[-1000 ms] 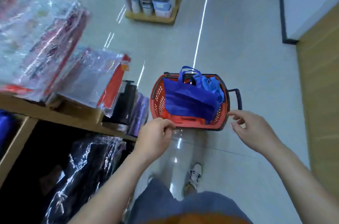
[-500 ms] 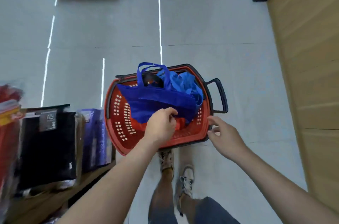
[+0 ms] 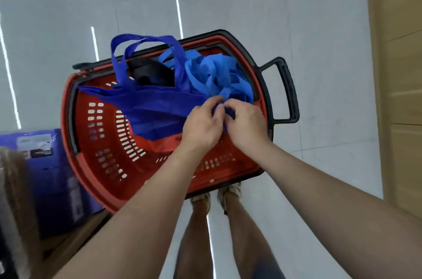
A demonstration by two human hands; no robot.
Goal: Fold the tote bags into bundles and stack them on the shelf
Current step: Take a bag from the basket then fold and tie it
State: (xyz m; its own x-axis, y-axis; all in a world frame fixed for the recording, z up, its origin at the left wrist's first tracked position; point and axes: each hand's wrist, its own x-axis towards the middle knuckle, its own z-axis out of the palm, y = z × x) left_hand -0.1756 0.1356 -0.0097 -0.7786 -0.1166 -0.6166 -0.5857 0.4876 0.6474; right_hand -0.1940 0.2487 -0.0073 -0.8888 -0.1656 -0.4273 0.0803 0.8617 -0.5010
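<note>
A red shopping basket [image 3: 96, 159] with a black rim and handle stands on the floor in front of my feet. A dark blue tote bag [image 3: 150, 107] lies across its top, handles looped up at the back. A heap of lighter blue tote bags [image 3: 217, 73] fills the basket's far right part. My left hand [image 3: 201, 125] and my right hand [image 3: 246, 123] meet over the dark blue tote bag's right corner, and both pinch the fabric there. A red bag shows under the dark blue one.
A wooden shelf edge [image 3: 75, 240] with blue packaged goods [image 3: 48, 175] runs along the lower left. A wooden panel wall [image 3: 399, 73] stands at the right. Grey tiled floor [image 3: 296, 4] lies beyond the basket.
I have leaned in over the basket. My right hand moved from the basket's rim onto the dark blue tote bag, joining my left hand at its right corner.
</note>
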